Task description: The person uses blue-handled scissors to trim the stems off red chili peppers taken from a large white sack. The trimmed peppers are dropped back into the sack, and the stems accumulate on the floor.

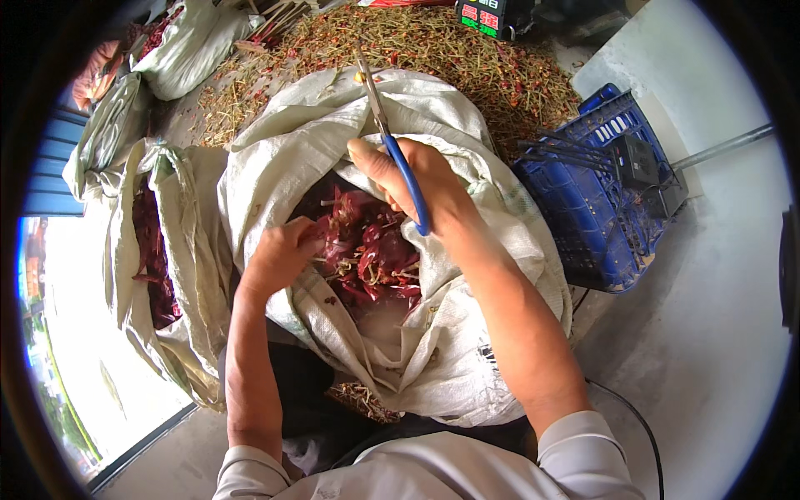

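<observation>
In front of me a white woven plastic sack stands with its mouth rolled open, full of dried red chili peppers with pale stems. My right hand is closed around the blue handle of a pair of scissors, above the sack's right side; their metal blades point up and away from me. My left hand is at the left edge of the sack's mouth, its fingertips at the chili peppers. Blur hides whether it grips any.
Cut stems and chili bits cover the floor beyond the sack. Another woven sack of red chilies stands at the left. At the right, a blue plastic crate carries a black device with antennas, near a pale wall.
</observation>
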Available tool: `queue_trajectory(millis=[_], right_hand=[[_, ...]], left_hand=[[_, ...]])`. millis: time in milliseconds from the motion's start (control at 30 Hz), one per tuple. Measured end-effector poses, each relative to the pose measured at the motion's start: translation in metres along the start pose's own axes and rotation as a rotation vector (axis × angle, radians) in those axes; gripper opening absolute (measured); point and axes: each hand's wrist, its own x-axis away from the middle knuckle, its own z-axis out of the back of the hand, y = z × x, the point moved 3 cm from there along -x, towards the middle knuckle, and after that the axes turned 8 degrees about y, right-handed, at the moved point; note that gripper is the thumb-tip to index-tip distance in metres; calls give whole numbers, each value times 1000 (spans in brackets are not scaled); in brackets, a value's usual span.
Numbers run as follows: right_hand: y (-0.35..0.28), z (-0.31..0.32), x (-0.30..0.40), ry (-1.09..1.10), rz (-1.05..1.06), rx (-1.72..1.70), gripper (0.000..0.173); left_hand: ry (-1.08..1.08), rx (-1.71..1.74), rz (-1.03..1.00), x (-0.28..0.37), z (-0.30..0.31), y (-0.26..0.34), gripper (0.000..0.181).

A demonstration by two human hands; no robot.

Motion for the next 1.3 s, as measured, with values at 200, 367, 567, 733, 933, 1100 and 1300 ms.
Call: queue_trajectory(millis=[200,367,567,733,933,1100,1300], right_hand=[[-2,-9,11,-88,73,292,79],[23,-23,17,-170,-61,150,77],[17,-38,26,-118,93,326,75],[6,-42,44,-169,145,406,77],[16,-44,59,-92,150,579,81],[38,-48,49,-93,35,244,81],[36,-70,38,25,-73,-325,66]], left_hand=[[-80,346,92,10,8,-29,32],[73,245,142,14,22,-12,30],[72,1046,230,10,29,-7,30],[24,1139,289,10,28,7,34],[142,703,215,4,27,-10,28],[276,317,52,4,25,0,33],[213,110,-242,23,16,32,43]])
